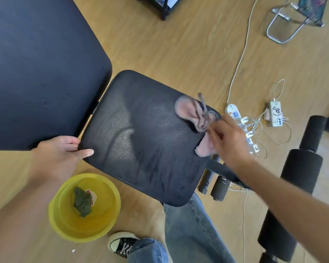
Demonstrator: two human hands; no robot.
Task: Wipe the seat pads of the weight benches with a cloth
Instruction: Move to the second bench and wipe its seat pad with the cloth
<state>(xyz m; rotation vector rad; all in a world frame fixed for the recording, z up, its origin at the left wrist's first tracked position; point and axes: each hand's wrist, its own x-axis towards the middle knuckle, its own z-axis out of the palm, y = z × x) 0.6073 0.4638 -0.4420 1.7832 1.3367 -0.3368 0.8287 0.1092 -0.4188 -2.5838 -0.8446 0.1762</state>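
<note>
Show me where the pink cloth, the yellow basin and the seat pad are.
pink cloth (186,109), head view, on its bunched upper fold.
yellow basin (114,211), head view, on its right rim.
seat pad (141,149), head view, on the bare middle of its black surface.

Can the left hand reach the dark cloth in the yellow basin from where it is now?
Probably yes. The left hand holds the seat pad edge; the dark cloth lies uncovered in the yellow basin just below.
</note>
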